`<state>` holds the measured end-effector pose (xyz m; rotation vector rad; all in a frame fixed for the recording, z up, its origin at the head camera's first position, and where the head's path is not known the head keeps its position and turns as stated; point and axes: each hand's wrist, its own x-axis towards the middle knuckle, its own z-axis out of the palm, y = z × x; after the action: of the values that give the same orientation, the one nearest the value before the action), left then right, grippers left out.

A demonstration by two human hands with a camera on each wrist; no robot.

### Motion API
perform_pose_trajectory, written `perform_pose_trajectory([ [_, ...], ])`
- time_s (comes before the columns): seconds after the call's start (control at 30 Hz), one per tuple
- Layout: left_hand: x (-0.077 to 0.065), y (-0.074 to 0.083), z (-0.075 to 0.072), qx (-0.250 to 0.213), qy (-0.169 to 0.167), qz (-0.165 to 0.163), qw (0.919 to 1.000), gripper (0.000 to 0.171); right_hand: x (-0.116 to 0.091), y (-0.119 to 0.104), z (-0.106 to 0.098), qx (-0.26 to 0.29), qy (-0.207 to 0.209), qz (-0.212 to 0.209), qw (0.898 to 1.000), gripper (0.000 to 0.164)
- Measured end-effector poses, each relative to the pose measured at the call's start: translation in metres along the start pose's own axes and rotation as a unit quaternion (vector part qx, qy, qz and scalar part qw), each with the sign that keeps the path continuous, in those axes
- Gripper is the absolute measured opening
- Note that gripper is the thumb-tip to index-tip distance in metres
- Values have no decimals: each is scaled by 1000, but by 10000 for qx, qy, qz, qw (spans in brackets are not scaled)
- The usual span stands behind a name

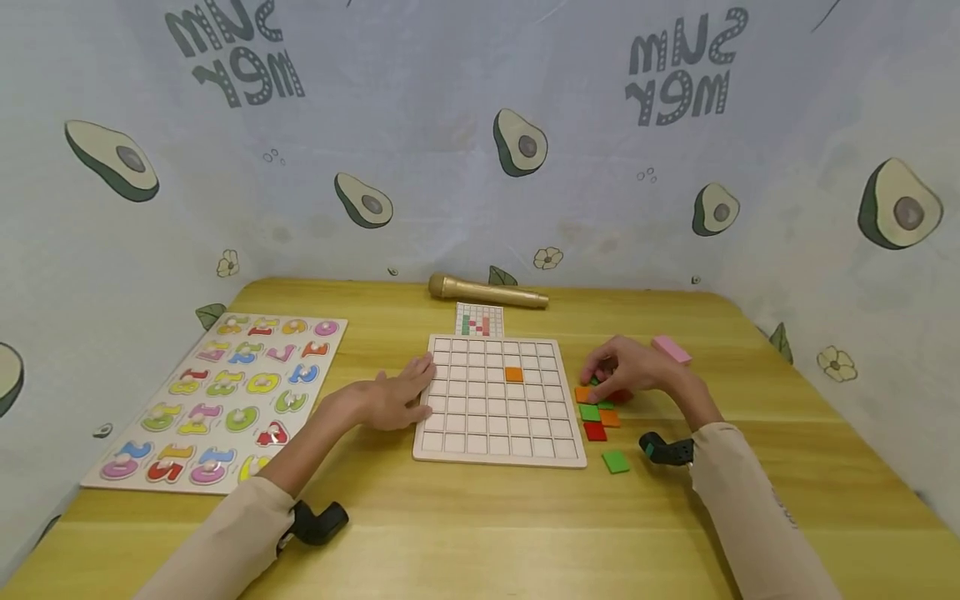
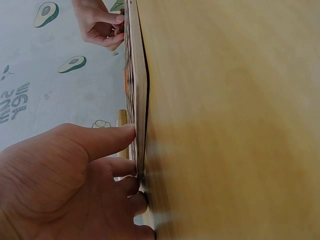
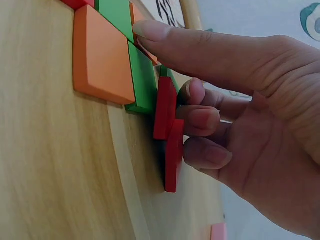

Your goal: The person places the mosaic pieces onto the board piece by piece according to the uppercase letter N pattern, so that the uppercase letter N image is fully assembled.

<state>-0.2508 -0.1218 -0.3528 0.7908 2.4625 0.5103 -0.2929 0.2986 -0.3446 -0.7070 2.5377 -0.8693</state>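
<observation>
A pale square grid board (image 1: pixel 487 425) lies on the table with one orange tile (image 1: pixel 513 374) in a cell. My left hand (image 1: pixel 393 398) touches the board's left edge, thumb and fingers extended; in the left wrist view its thumb (image 2: pixel 112 140) lies against the rim. To the right of the board, my right hand (image 1: pixel 633 367) hovers over a cluster of red, green and orange tiles. The right wrist view has its bent fingertips at two tilted red tiles (image 3: pixel 166 107), with the thumb apart from them, near a green tile (image 3: pixel 115 19). No grip on a tile shows.
A small colour-pattern card (image 1: pixel 480 320) stands behind the board, with a gold microphone (image 1: pixel 489 292) beyond it. At left lies a number puzzle board (image 1: pixel 225 400). A pink block (image 1: pixel 671 349) sits past my right hand; a lone green tile (image 1: pixel 616 462) lies nearer.
</observation>
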Motion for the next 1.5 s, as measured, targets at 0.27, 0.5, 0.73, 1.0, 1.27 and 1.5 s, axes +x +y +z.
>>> perform_pose_trajectory([
  [0.27, 1, 0, 0, 19, -11, -31, 10000, 76, -1, -4, 1, -78, 4, 156, 9998, 20],
  [0.5, 0, 0, 1, -15, -3, -27, 10000, 76, 0, -3, 2, -319, 75, 150, 9993, 17],
  [0.73, -1, 1, 1, 4, -19, -16, 10000, 76, -2, -5, 3, -396, 79, 114, 9991, 17],
  [1.0, 3, 1, 3, 24, -11, -48, 10000, 75, -3, -3, 2, -408, 172, 13, 9990, 18],
  [1.27, 0, 1, 1, 58, 24, -80, 9999, 75, 0, -5, 0, -466, 442, 32, 9979, 14],
  [1.5, 0, 0, 1, 33, 20, -63, 10000, 75, 1, -7, 0, -583, 586, 107, 9965, 11],
])
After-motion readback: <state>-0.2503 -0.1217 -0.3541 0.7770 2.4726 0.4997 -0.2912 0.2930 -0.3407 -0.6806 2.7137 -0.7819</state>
